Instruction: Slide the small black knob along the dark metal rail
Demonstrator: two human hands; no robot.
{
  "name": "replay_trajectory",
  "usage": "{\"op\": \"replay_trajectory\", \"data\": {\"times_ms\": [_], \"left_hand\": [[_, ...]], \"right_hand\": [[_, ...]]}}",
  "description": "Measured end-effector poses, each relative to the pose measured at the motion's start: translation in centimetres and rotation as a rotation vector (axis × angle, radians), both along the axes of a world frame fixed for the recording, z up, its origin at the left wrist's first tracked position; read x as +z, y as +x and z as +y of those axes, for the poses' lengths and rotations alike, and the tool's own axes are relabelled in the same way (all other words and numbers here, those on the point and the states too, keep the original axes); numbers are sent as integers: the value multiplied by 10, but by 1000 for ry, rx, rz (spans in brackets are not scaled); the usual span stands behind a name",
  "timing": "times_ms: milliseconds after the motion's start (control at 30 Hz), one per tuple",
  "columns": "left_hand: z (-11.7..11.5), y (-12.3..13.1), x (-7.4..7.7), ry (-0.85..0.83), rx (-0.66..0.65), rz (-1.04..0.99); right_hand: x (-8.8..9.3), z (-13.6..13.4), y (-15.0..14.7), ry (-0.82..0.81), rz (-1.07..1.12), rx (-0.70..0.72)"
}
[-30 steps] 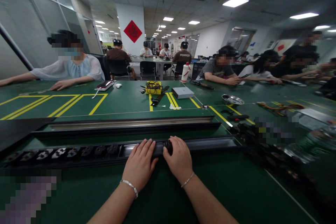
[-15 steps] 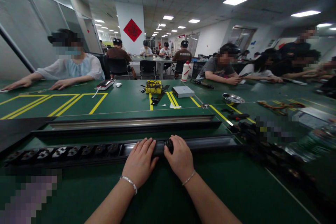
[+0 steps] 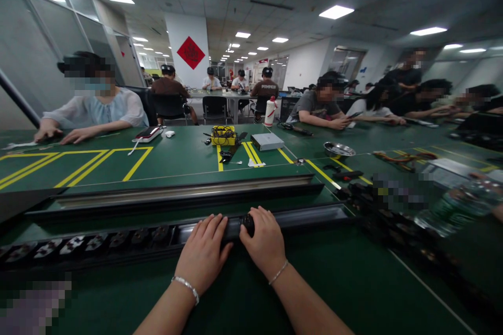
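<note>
My left hand (image 3: 204, 254) lies on the near edge of a long black channel rail (image 3: 314, 214) on the green table, its fingers stretched over the rim. My right hand (image 3: 264, 241) sits just to its right, fingers curled round a small black part (image 3: 247, 222) in the rail. Several black and silver modules (image 3: 90, 243) fill the rail's left stretch. A second long dark rail (image 3: 176, 193) lies parallel behind it.
Across the table sit a yellow box of cables (image 3: 223, 135), a white box (image 3: 267, 141), a metal bowl (image 3: 339, 149) and a phone on a holder (image 3: 147, 134). A clear bottle (image 3: 456, 212) lies at the right. Other people sit around the far edges.
The view has shifted slightly right and up. Both hands stay on the rail in nearly the same spot, the right hand still on the small black part.
</note>
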State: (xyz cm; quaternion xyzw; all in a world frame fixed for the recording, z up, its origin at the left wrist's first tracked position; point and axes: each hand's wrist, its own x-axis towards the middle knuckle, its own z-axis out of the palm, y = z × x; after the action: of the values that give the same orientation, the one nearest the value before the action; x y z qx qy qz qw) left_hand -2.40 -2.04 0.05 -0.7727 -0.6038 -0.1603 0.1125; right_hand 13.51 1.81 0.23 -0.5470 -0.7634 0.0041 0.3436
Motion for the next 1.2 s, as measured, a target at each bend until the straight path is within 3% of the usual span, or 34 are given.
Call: {"op": "replay_trajectory", "data": {"times_ms": [1200], "left_hand": [[0, -1, 4, 24, 2, -16]], "right_hand": [[0, 3, 0, -41, 64, -22]]}}
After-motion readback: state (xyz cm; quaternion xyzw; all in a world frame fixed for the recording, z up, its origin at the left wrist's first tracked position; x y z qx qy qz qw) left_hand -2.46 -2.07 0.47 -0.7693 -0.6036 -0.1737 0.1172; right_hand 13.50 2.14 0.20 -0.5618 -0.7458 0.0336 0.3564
